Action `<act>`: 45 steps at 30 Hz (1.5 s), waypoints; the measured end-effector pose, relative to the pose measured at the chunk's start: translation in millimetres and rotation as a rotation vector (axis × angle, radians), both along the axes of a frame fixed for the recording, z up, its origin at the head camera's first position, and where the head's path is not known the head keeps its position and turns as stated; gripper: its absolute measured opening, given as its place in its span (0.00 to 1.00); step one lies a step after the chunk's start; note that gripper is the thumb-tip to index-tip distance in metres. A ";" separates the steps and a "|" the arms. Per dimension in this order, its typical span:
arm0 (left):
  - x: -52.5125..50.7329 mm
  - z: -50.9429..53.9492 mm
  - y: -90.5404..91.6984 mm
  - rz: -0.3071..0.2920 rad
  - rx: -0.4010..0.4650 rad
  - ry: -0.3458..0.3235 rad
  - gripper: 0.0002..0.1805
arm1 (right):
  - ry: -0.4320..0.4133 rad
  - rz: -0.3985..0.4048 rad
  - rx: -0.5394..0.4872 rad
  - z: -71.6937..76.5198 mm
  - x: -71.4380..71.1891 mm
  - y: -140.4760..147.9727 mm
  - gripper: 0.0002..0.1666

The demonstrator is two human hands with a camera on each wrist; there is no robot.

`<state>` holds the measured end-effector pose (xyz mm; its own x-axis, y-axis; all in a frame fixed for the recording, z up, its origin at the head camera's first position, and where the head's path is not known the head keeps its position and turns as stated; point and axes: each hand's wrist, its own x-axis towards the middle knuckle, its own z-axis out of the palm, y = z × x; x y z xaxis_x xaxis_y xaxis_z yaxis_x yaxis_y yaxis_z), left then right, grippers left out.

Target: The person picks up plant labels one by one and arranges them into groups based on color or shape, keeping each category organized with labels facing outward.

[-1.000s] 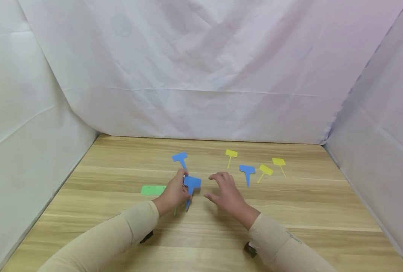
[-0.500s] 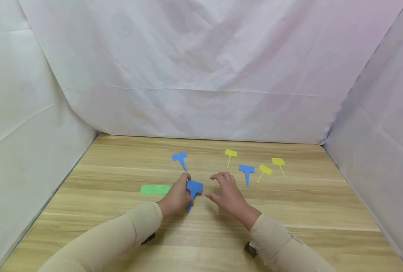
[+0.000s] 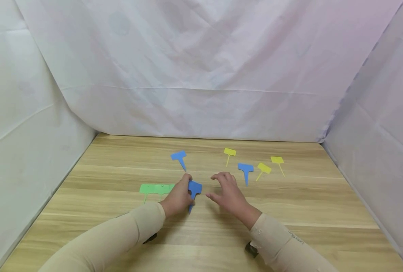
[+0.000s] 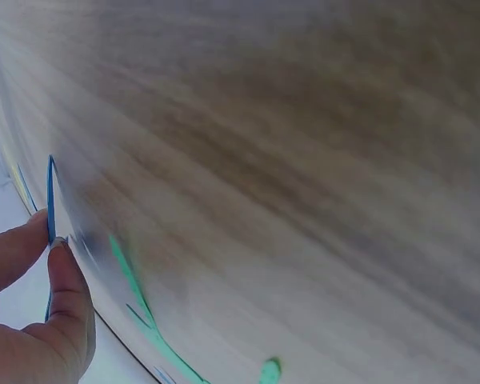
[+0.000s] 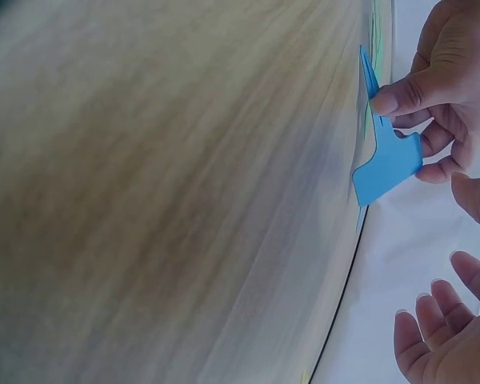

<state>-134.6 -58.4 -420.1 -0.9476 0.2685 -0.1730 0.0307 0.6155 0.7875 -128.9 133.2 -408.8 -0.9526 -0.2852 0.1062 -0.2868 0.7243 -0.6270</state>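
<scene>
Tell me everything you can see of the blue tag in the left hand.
The blue tag is T-shaped: a flat, roughly rectangular head narrowing to a pointed stem. It looks like thin plastic. The left hand pinches it between thumb and fingers, its stem slanting downward in the head view. The right hand is near but apart. I can't tell whether its tip touches the table.

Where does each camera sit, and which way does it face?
Head: worn on the head, facing forward and down over the table; the left hand, pinching a blue tag, the right hand and sleeves show.
Left wrist: on that wrist, facing the hand's work; only the left hand shows.
Right wrist: on that wrist, facing toward the blue tag; both hands show.
Both wrist views share the left hand and blue tag.
</scene>
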 end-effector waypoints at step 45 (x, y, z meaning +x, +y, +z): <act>-15.1 -8.9 -13.4 -0.089 -0.245 0.187 0.34 | -0.044 0.015 -0.033 -6.2 3.3 0.3 0.29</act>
